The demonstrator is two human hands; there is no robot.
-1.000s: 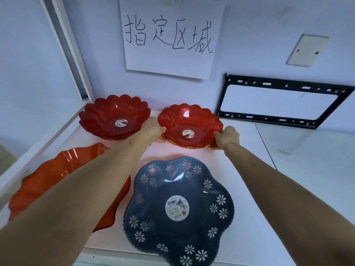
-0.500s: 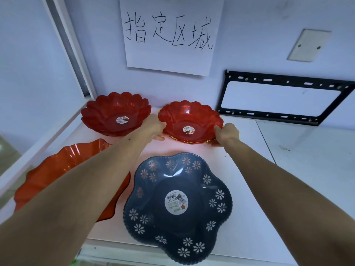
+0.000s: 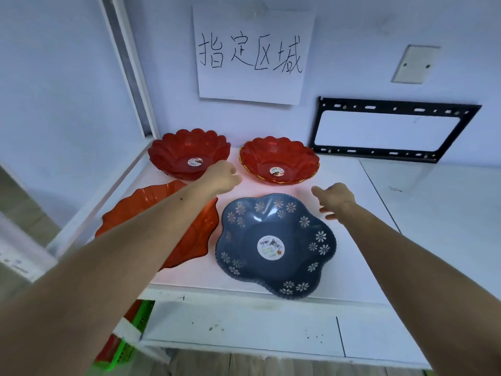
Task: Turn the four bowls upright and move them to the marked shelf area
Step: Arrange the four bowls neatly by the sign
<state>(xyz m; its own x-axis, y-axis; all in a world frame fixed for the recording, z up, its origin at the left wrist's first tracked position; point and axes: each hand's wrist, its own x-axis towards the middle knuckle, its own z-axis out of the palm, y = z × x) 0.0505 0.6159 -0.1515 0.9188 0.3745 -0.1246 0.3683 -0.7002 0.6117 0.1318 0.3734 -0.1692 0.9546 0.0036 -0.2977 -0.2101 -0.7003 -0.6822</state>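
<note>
Several bowls stand upright on the white shelf (image 3: 360, 240) under a paper sign (image 3: 254, 54) with handwritten characters. A red petal bowl (image 3: 187, 151) is at the back left, and a red gold-rimmed bowl (image 3: 279, 160) is at the back right. An orange wavy bowl (image 3: 151, 202) lies front left, partly hidden by my left arm. A dark blue flowered bowl (image 3: 273, 242) is front right. My left hand (image 3: 223, 177) hovers between the two red bowls, fingers curled and holding nothing. My right hand (image 3: 334, 199) is spread open, just right of the blue bowl.
A black metal bracket (image 3: 393, 156) is fixed to the wall at the back right. A white cover plate (image 3: 414, 63) sits higher on the wall. A white frame post (image 3: 127, 69) bounds the shelf on the left. Green and red items (image 3: 127, 340) show below the shelf.
Both hands have let go of the gold-rimmed red bowl and drawn back toward me. The bowl stays at the back right. The view has pulled back and tilted down.
</note>
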